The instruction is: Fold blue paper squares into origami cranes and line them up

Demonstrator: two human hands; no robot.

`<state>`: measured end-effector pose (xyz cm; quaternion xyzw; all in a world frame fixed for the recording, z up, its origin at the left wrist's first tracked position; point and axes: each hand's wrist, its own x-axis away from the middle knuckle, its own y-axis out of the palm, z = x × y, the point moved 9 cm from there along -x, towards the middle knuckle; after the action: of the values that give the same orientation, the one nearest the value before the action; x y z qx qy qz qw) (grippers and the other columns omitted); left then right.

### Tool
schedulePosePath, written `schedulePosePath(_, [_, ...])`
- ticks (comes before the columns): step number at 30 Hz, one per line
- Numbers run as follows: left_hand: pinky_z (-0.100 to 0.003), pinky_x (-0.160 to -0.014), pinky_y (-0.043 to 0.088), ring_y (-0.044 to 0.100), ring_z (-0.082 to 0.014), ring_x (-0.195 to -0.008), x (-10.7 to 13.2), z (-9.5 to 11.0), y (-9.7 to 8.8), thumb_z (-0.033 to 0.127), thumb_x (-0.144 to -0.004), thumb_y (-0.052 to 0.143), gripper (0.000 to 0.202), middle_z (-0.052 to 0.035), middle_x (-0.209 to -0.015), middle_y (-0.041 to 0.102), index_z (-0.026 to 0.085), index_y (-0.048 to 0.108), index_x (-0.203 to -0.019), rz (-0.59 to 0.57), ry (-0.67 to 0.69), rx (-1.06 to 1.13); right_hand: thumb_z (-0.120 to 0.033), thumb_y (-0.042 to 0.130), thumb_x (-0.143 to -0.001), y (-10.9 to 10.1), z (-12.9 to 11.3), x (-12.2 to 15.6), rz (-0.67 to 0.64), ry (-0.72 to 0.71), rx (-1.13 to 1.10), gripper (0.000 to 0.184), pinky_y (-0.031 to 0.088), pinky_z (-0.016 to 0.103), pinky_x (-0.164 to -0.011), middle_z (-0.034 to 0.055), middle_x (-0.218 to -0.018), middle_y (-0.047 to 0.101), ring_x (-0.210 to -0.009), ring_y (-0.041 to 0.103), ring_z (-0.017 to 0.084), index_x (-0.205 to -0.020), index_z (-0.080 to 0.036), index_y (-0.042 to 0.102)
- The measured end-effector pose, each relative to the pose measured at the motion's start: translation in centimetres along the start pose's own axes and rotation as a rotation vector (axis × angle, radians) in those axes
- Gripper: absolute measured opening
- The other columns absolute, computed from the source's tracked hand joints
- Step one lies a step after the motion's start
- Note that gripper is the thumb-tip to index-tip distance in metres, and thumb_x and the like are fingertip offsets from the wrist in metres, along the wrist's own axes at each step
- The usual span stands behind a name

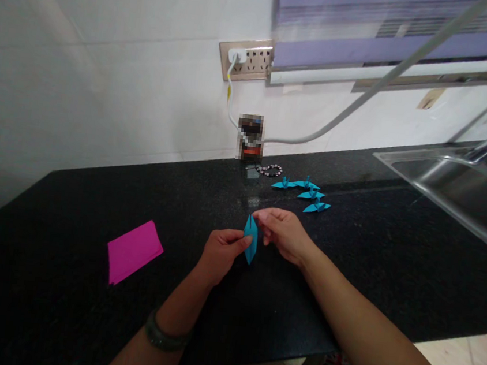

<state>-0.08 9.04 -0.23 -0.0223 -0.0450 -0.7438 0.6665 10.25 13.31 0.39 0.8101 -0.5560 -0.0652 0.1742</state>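
Observation:
A narrow, diamond-shaped piece of folded blue paper (pixel 250 252) stands upright over the dark countertop, split into two points at its top. My left hand (pixel 222 254) pinches its middle between thumb and fingers. At the upper right point, the fingertips of my right hand (pixel 282 233) are closed against the paper's edge; the exact grip there is partly hidden. Beyond my right hand, several folded blue paper cranes (pixel 317 206) sit in a loose group. To the left of my left hand lies a stack of magenta paper sheets (pixel 135 252).
The black countertop (pixel 71 205) runs along a white wall. A blurred-out device (pixel 250 138) with a beaded strap (pixel 276 171) stands at the back, its white cable reaching a wall socket (pixel 251 60). A grey hose (pixel 365 96) arches rightward. At right is a steel sink (pixel 418 177).

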Motion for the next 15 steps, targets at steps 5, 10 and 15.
schedulePosePath(5, [-0.024, -0.065, 0.042, 0.058, -0.0142, -0.066, -0.07, 0.45, 0.36, 0.029, -0.072, 0.061, 0.018, -0.0030, -0.069, 0.067, 0.016, 0.071, -0.078, -0.045, 0.049, -0.063, -0.028, 0.070, -0.058, 1.46, 0.91, 0.42, -0.142, 0.028, 0.130, 0.019, 0.030, 0.017, -0.037, -0.0028, -0.055, 0.055, -0.042, 0.042, 0.004, -0.066, -0.013, 0.061])
schedulePosePath(10, [-0.024, -0.059, 0.042, 0.057, -0.0144, -0.061, -0.08, 0.42, 0.10, 0.032, -0.072, 0.059, 0.020, -0.0030, -0.066, 0.066, 0.017, 0.071, -0.078, -0.011, 0.077, -0.138, -0.028, 0.067, -0.061, 1.24, 0.75, 0.40, -0.094, 0.011, 0.217, 0.018, 0.028, 0.018, -0.037, -0.0046, -0.048, 0.051, -0.039, 0.040, 0.004, -0.059, -0.014, 0.057])
schedulePosePath(15, [-0.022, -0.052, 0.039, 0.053, -0.0123, -0.054, 0.18, 1.10, -0.59, 0.034, -0.072, 0.059, 0.021, -0.0023, -0.061, 0.064, 0.017, 0.071, -0.073, 0.092, 0.151, -0.297, -0.032, 0.066, -0.064, 1.11, 0.45, 0.46, -0.045, -0.034, 0.250, 0.023, 0.029, 0.019, -0.038, -0.0039, -0.047, 0.051, -0.039, 0.040, 0.005, -0.057, -0.014, 0.054])
